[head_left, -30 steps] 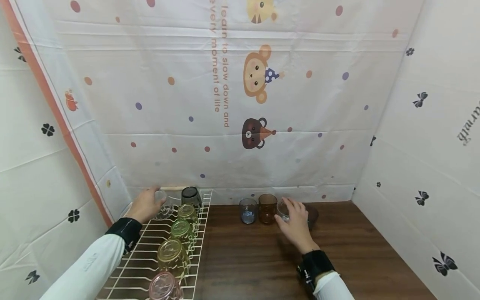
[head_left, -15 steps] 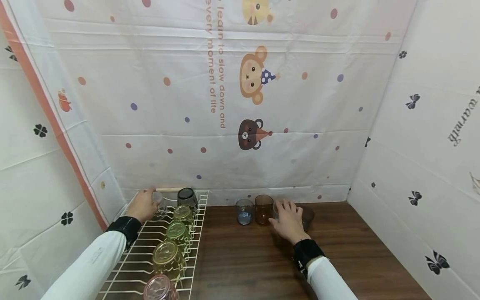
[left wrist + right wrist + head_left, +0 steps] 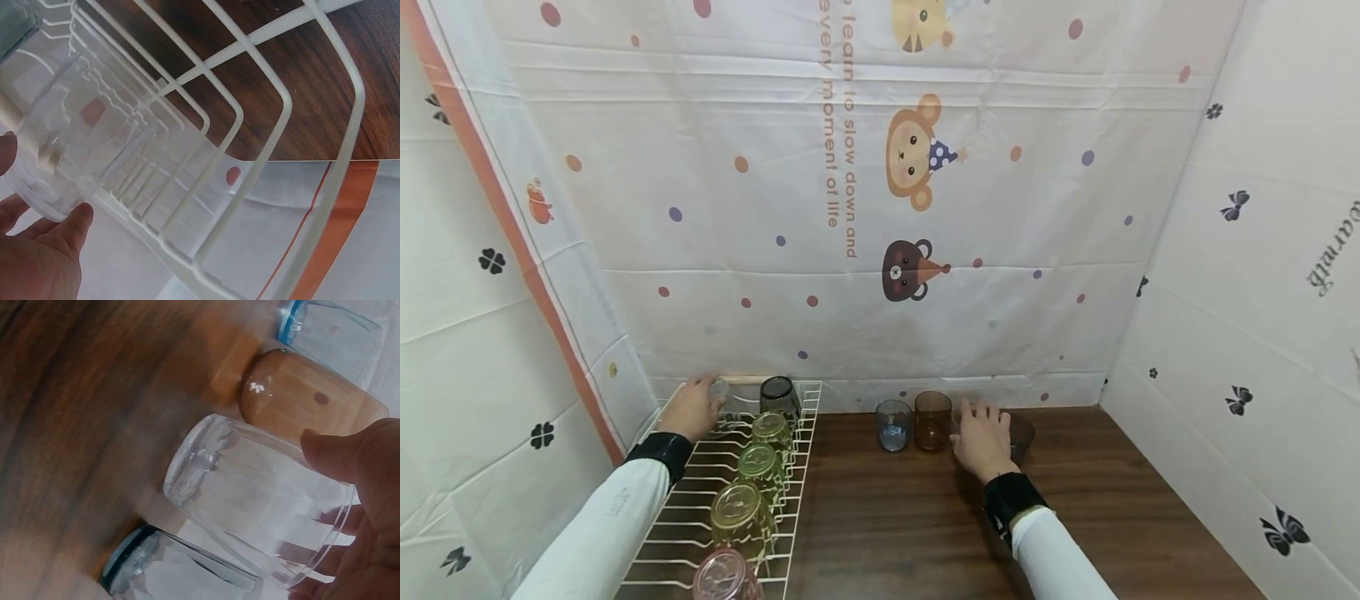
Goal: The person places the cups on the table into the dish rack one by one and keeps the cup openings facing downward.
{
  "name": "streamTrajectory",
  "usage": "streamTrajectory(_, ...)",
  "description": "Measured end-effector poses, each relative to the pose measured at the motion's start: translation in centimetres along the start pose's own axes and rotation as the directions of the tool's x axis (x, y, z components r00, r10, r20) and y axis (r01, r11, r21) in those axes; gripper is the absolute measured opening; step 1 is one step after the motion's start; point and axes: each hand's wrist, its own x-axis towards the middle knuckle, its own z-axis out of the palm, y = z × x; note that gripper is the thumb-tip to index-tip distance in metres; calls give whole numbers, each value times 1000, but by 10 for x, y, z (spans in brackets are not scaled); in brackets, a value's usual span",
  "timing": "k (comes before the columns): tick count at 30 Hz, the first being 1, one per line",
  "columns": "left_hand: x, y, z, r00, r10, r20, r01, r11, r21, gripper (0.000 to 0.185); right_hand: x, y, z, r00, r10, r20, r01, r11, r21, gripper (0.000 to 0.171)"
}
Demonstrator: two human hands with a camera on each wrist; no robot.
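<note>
At the back left of the white wire rack (image 3: 662, 542), my left hand (image 3: 692, 410) holds an upturned clear glass (image 3: 87, 125), its thumb and fingers around the base end. The glass leans among the wires in the left wrist view. On the brown wooden table my right hand (image 3: 983, 437) grips another clear glass (image 3: 250, 494) from above, thumb on one side of the rim and fingers on the other. That glass stands upright between an amber glass (image 3: 933, 421) and a dark-tinted glass (image 3: 1021, 433).
A blue-based glass (image 3: 893, 425) stands left of the amber one. Upturned along the rack's right side are a grey glass (image 3: 780, 397), green and yellow glasses (image 3: 741, 512), and a pink glass (image 3: 726, 575). Printed cloth walls (image 3: 1000, 333) enclose the table.
My right hand's fingers have drawn in closer around the clear glass. My left hand stays at its glass on the rack with only a slight shift. The head view sways a little.
</note>
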Motion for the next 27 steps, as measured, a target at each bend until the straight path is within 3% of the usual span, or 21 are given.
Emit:
streamTrajectory(11, -3, 5, 1, 999, 15, -29, -15, 1000, 20, 47, 1, 4, -6, 999, -40, 9, 40, 999, -29, 70)
streamTrajectory(22, -6, 16, 0, 998, -60, 9, 59, 996, 60, 51, -1, 2, -8, 1000, -23, 20, 23, 999, -41, 70)
streamTrajectory(27, -6, 14, 2, 997, -78, 11, 77, 996, 50, 53, -1, 2, -5, 1000, -27, 6, 28, 999, -31, 70)
